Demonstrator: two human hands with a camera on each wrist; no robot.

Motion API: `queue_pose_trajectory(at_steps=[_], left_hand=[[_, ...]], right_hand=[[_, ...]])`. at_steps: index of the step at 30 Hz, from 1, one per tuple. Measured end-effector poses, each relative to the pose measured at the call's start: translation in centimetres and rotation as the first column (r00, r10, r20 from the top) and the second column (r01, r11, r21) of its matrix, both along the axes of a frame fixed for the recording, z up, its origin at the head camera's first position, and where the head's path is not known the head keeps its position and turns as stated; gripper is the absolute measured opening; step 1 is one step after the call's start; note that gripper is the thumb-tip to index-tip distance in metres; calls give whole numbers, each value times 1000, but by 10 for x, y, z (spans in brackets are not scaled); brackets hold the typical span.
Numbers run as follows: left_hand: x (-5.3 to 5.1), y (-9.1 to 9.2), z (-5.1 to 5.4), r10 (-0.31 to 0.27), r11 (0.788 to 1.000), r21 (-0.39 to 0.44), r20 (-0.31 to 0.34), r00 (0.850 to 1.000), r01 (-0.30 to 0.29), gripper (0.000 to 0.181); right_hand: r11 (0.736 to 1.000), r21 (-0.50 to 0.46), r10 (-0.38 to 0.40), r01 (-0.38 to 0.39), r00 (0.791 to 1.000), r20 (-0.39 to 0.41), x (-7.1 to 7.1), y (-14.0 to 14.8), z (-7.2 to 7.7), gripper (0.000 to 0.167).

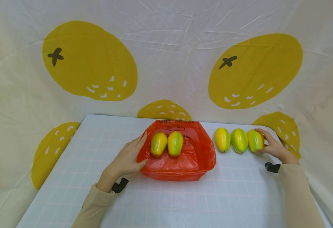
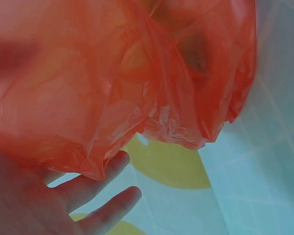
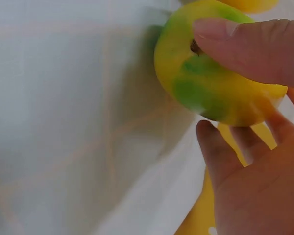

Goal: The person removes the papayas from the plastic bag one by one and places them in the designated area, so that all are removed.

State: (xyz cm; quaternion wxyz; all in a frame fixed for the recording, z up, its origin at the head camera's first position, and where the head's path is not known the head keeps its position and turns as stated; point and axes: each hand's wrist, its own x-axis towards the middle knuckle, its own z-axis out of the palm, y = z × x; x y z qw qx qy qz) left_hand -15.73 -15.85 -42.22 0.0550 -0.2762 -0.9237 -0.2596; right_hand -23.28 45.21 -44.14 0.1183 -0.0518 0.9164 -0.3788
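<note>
An opened red plastic bag [image 1: 183, 163] lies on the table, with two yellow-green mangoes [image 1: 158, 144] side by side in it. My left hand [image 1: 128, 157] rests against the bag's left side, its fingers extended; the left wrist view shows the fingers [image 2: 110, 208] under the red plastic [image 2: 54, 98]. To the right of the bag, three mangoes [image 1: 222, 140] stand in a row. My right hand [image 1: 274, 148] holds the rightmost mango [image 1: 254, 140] between thumb and fingers. In the right wrist view the thumb lies over the stem end of that mango [image 3: 215, 93].
The table [image 1: 166, 202] has a pale checked cover. Behind it hangs a white cloth [image 1: 172, 76] printed with large yellow fruits. A black strap piece shows beside each wrist.
</note>
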Motion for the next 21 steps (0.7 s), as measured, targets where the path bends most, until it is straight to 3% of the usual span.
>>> queue_pose_trajectory(at_steps=[5, 13, 21], left_hand=[[0, 1, 0, -1, 1000, -7, -1, 1000, 1, 92], [0, 1, 1, 3, 1000, -4, 9, 1000, -3, 92], [0, 1, 0, 0, 1000, -2, 7, 1000, 0, 91]], right_hand=[[999, -32, 0, 1, 1000, 8, 2, -2, 2, 110], [999, 21, -44, 43, 998, 44, 1, -4, 0, 108], [999, 9, -47, 47, 999, 8, -1, -1, -2, 104]])
